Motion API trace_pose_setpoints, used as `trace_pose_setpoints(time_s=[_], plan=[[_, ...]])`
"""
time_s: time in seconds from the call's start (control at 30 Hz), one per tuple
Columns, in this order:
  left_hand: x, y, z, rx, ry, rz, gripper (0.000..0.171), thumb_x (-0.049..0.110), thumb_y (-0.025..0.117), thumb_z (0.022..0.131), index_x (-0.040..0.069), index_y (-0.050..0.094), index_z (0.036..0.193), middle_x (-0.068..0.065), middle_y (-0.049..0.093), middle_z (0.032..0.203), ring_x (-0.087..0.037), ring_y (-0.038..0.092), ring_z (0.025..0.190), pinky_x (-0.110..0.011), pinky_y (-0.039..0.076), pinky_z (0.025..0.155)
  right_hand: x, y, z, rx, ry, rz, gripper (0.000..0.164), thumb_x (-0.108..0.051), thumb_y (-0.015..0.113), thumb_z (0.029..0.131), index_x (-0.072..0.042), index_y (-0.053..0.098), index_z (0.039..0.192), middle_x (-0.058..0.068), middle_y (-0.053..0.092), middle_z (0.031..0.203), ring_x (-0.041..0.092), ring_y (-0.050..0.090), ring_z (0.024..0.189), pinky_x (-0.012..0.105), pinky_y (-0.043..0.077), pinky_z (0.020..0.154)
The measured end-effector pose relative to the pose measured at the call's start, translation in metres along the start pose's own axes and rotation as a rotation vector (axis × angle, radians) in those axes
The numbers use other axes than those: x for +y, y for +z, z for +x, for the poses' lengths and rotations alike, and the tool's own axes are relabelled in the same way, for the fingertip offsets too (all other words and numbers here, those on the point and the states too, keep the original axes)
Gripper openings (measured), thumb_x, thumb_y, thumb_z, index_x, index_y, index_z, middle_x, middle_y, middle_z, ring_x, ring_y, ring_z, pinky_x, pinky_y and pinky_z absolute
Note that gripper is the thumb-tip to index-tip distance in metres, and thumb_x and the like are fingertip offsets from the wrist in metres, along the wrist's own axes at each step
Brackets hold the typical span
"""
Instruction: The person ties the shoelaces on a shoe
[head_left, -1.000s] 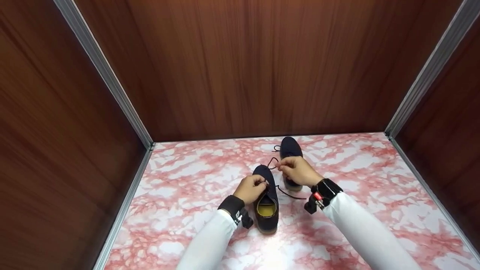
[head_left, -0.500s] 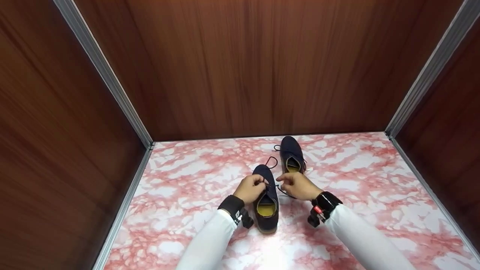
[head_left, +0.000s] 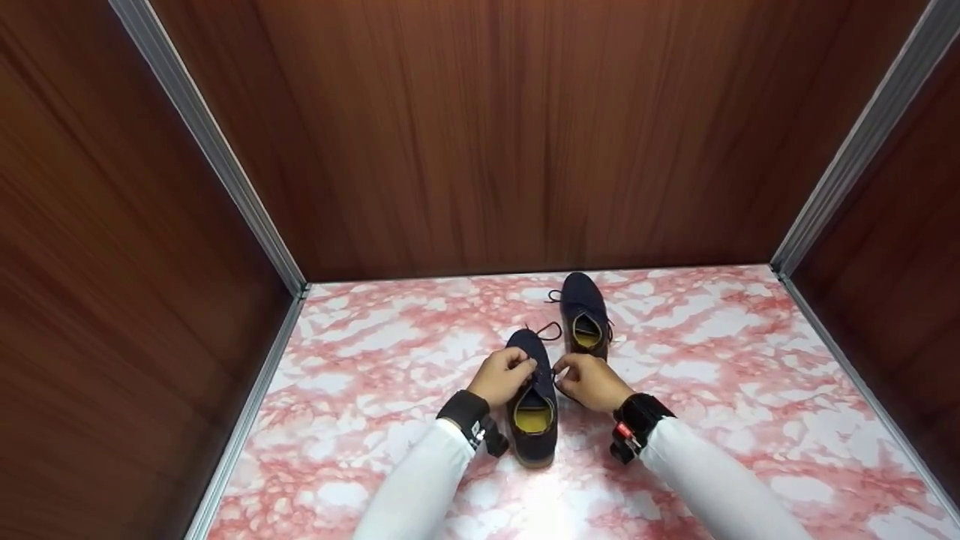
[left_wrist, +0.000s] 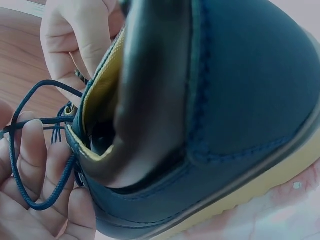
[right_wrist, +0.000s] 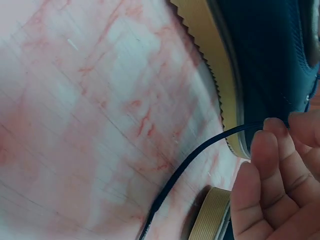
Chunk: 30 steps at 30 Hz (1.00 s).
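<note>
brown woodgrain walls [head_left: 480,135] around red-marbled surface [head_left: 375,360]

From my remote seat I see a table [head_left: 390,337] patterned in red and white marbling. On it the near shoe [head_left: 537,399], dark blue, stands on its pale sole. The far shoe [head_left: 581,294] stands upright too, beyond the near shoe and to its right, close but apart, toe pointing roughly the same way.
</note>
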<state>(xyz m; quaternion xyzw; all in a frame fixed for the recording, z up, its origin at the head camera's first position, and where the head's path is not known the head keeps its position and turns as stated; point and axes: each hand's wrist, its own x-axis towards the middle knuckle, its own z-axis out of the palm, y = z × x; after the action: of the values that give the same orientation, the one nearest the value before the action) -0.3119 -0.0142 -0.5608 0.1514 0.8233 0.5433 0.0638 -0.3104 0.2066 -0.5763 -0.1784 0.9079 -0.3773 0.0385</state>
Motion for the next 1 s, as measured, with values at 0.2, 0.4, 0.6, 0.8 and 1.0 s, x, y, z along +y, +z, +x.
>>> trace_pose_setpoints(time_s=[0.2,0.4,0.6,0.8,1.0], plan=[[0.0,0.001,0.0,0.003,0.004,-0.004,0.027,0.02,0.061,0.104,0.007,0.061,0.081,0.003,0.06,0.074,-0.006,0.057,0.07,-0.02,0.045,0.067,0.0,0.005,-0.001,0.056,-0.058,-0.057,0.008,-0.004,0.074,0.088,-0.011,0.07,0.09,-0.001,0.068,0.071,0.006,0.056,0.064,0.023,0.046,0.062],[0.001,-0.001,0.0,0.013,0.007,0.001,0.025,0.015,0.06,0.103,0.007,0.06,0.079,-0.004,0.068,0.078,-0.007,0.061,0.073,-0.02,0.047,0.066,-0.001,0.007,-0.002,0.093,-0.084,-0.1,0.013,-0.004,0.075,0.086,-0.013,0.067,0.082,-0.002,0.07,0.076,0.008,0.062,0.072,0.026,0.05,0.068],[0.003,-0.005,0.001,0.03,-0.01,-0.056,0.015,0.01,0.061,0.097,0.003,0.062,0.084,-0.013,0.075,0.093,-0.008,0.063,0.078,-0.019,0.05,0.068,-0.001,0.001,-0.006,0.106,-0.082,-0.098,0.014,-0.001,0.071,0.081,-0.012,0.062,0.081,-0.003,0.062,0.075,0.008,0.054,0.069,0.025,0.045,0.065],[0.005,-0.009,0.003,0.039,-0.017,-0.093,0.018,0.011,0.062,0.099,0.003,0.061,0.083,-0.008,0.072,0.086,-0.011,0.063,0.077,-0.02,0.051,0.071,-0.001,-0.004,-0.008,0.08,-0.044,-0.039,0.015,-0.002,0.072,0.081,-0.011,0.06,0.086,-0.004,0.061,0.074,0.008,0.054,0.068,0.023,0.044,0.063],[0.006,-0.012,0.005,0.058,-0.031,-0.112,0.017,0.012,0.064,0.099,0.004,0.063,0.083,0.004,0.063,0.074,-0.009,0.062,0.071,-0.02,0.051,0.067,-0.001,-0.01,-0.009,0.05,-0.031,-0.01,0.018,0.002,0.069,0.081,-0.01,0.06,0.09,-0.002,0.062,0.075,0.008,0.055,0.068,0.023,0.045,0.063]])
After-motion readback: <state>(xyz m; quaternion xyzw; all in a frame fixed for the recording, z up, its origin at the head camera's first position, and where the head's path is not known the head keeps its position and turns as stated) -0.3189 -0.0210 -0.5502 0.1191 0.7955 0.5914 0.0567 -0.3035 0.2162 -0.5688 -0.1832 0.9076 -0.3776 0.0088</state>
